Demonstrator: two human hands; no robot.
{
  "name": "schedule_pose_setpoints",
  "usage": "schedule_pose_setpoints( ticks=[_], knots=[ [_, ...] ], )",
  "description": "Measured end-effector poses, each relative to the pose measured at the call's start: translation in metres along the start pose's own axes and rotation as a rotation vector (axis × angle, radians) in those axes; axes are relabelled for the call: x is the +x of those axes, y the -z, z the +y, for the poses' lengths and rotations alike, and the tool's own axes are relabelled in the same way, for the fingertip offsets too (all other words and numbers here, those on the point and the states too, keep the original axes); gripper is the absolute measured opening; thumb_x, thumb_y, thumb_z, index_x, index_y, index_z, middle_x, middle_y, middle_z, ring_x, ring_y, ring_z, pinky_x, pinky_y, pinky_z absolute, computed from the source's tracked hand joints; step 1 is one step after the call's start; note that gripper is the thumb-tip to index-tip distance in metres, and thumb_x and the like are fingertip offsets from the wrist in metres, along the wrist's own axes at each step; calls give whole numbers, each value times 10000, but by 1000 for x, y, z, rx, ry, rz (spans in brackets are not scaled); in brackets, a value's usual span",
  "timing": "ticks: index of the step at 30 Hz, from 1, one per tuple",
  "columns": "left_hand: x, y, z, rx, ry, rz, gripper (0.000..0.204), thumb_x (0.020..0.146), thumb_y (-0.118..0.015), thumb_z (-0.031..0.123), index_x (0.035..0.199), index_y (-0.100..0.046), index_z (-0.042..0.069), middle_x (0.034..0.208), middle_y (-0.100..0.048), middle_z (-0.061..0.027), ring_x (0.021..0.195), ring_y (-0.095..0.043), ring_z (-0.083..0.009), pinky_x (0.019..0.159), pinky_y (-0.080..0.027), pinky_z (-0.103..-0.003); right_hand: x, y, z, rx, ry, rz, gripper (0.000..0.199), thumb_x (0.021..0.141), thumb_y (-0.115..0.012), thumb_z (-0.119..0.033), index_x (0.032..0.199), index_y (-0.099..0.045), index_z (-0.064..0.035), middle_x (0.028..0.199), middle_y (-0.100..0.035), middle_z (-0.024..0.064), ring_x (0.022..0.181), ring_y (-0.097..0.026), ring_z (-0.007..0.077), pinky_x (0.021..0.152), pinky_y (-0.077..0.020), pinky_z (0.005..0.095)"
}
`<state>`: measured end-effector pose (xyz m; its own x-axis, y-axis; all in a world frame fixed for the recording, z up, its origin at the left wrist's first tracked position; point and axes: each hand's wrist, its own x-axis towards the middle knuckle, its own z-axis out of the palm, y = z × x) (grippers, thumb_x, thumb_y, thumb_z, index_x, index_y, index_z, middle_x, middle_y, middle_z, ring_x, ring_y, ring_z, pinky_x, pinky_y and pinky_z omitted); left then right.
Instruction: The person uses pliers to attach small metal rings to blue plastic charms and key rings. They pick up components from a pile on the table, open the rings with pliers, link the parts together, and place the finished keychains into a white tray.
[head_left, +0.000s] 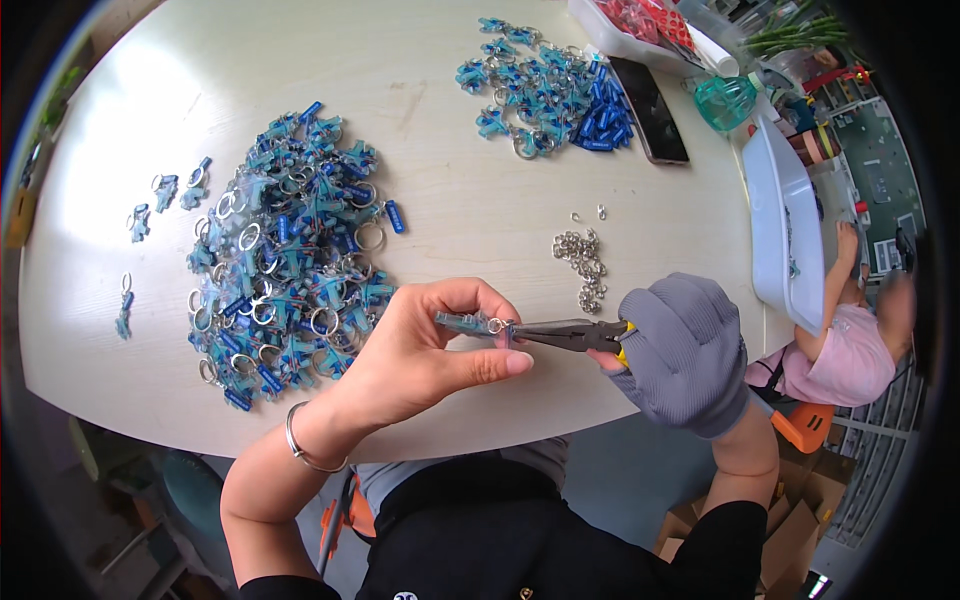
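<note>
My left hand point(425, 340), bare and with a bangle at the wrist, pinches a blue-teal keychain point(462, 322) between thumb and fingers. Gloved in grey, my right hand point(685, 350) grips needle-nose pliers point(575, 335) with yellow handles. The jaws of the pliers meet the keychain's small metal ring point(497, 325) beside my left fingertips; whether they are closed on it is too small to tell. Just beyond the pliers lies a little heap of silver metal rings point(580, 262). Left of my left hand spreads a large pile of blue-teal keychains point(290, 260) with split rings.
At the back, a smaller keychain pile point(520, 85) adjoins blue tags point(606, 115) and a black phone point(650, 110). A white tray point(785, 220) and a green bottle point(727, 103) stand at the right. Several single keychains point(165, 190) lie far left. Another person point(845, 345) sits beyond the tray.
</note>
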<state>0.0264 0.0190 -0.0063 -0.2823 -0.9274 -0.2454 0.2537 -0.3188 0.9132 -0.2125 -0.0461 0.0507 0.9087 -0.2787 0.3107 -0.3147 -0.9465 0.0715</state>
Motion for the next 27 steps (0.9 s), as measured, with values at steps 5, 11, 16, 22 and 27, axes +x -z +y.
schedule_pose_setpoints(
  ticks=[5, 11, 16, 22, 27],
  knots=[
    [1, -5, -4, 418, -407, 212, 211, 734, -742, -29, 915, -642, 19, 864, -662, -67, 863, -629, -157, 851, -481, -320, -2, 2, -2, 25, -23, -41, 318, 634, -805, -159, 795, -579, -3, 931, -566, 132, 835, -559, 329, 681, -453, 448],
    [-1, -7, -9, 868, -791, 346, 293, 664, -765, -49, 929, -660, 20, 845, -683, -105, 808, -676, -250, 766, -540, -334, 0, 8, -6, 4, -47, -22, 316, 613, -812, -156, 761, -581, 1, 918, -572, 133, 814, -561, 333, 665, -447, 440],
    [-1, -9, -8, 1019, -941, 368, 328, 626, -783, -63, 927, -665, -4, 847, -694, -139, 756, -694, -249, 649, -557, -297, 3, 16, -9, 17, -80, -76, 321, 617, -813, -156, 782, -587, 2, 912, -573, 129, 797, -562, 335, 662, -445, 441],
    [-10, -11, -4, 1011, -933, 377, 310, 652, -761, -75, 939, -660, -15, 856, -701, -147, 730, -698, -241, 623, -548, -278, 5, 22, -16, 32, -133, -65, 334, 624, -810, -182, 794, -582, -6, 915, -576, 116, 811, -555, 328, 673, -440, 432],
    [-10, -8, -5, 907, -941, 415, 309, 644, -780, -31, 931, -674, 6, 818, -697, -117, 639, -679, -210, 512, -518, -264, 4, 13, -19, 196, -214, 40, 314, 593, -800, -194, 729, -574, -22, 911, -578, 115, 834, -554, 303, 707, -434, 418]
  ],
)
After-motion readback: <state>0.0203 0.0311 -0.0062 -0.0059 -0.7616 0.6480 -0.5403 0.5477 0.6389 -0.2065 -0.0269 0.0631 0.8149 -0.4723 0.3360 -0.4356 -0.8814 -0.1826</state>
